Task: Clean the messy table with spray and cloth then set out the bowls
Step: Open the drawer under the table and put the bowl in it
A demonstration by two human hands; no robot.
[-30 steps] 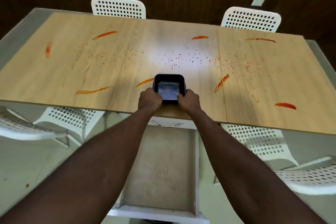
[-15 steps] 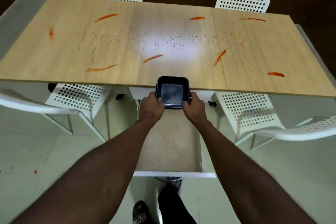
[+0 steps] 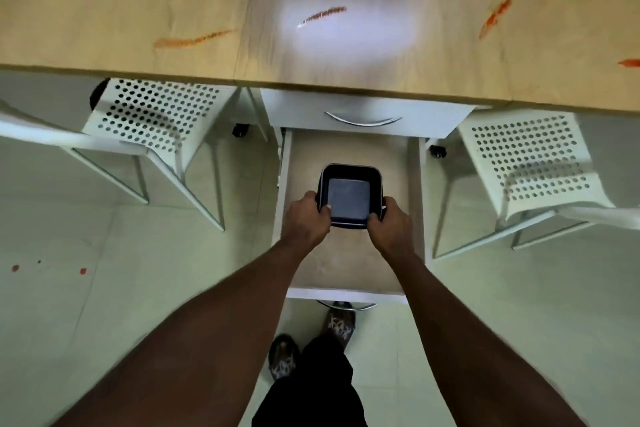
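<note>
The left hand (image 3: 306, 218) and right hand (image 3: 389, 224) grip the dark bowl (image 3: 349, 198) by its near corners over the open drawer's (image 3: 349, 263) middle, while the table (image 3: 138, 3) shows unwiped red smears (image 3: 194, 40) and no bowls set out.

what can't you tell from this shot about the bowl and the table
All in the head view:
- Whether the bowl touches the drawer floor or hangs above it: the straight-down angle hides any gap.
- Bowl's near corners: covered by the left hand and right hand.
- Far part of the table: cut off by the top edge.
</note>
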